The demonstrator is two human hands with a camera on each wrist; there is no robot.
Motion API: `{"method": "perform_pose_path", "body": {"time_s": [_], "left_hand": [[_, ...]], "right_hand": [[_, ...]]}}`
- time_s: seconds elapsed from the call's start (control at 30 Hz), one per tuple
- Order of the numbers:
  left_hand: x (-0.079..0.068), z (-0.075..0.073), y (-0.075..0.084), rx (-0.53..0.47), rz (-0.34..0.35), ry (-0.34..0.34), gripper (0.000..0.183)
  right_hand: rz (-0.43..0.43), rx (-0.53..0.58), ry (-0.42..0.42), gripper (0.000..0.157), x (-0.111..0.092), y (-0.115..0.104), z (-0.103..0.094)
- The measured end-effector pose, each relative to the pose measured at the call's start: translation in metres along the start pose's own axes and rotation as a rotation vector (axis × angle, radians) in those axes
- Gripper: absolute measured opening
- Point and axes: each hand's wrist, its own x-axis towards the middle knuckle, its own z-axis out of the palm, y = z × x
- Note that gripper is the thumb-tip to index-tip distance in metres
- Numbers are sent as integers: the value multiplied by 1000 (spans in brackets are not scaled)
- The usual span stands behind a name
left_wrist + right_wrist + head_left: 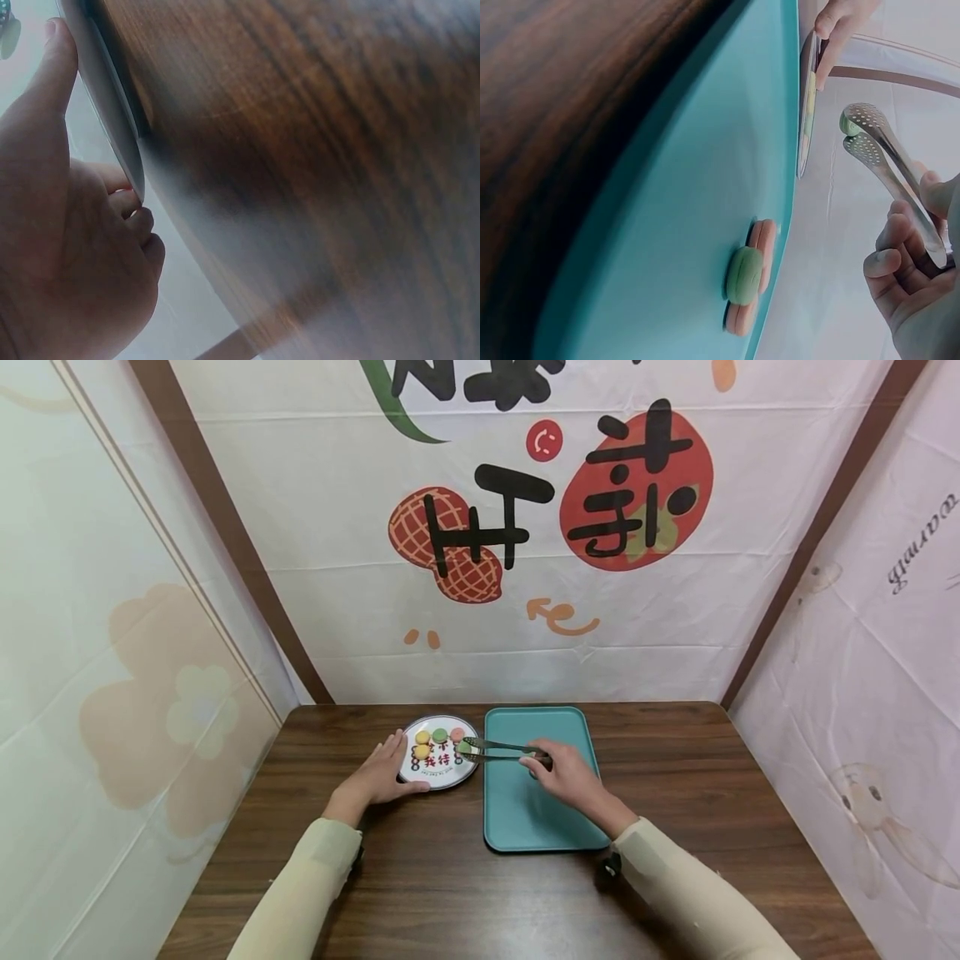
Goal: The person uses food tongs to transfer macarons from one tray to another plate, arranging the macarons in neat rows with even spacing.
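A round white plate (450, 777) with a dark rim and printed characters bears yellow macarons (422, 751), a green macaron (439, 736) and a pink macaron (457, 735). My left hand (378, 774) holds the plate's left rim, its thumb along the near edge. My right hand (562, 772) grips metal tongs (501, 745) over the teal tray (540, 818). Between the perforated tong tips sits another green macaron (847, 124), raised above the plate's right side. In the right wrist view, a green macaron (744, 276) and two pink macarons (763, 244) lie on the tray.
The plate and tray stand side by side on a dark wooden table (420, 877), near its back edge. A white printed cloth (465, 668) hangs behind, with more cloth walls on the left and right.
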Motion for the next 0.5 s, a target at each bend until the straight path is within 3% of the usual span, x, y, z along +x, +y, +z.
{"method": "perform_pose_path", "body": {"time_s": [0.5], "left_hand": [[0, -1, -1, 5, 6, -6, 124]], "right_hand": [[41, -19, -19, 42, 19, -6, 12]]}}
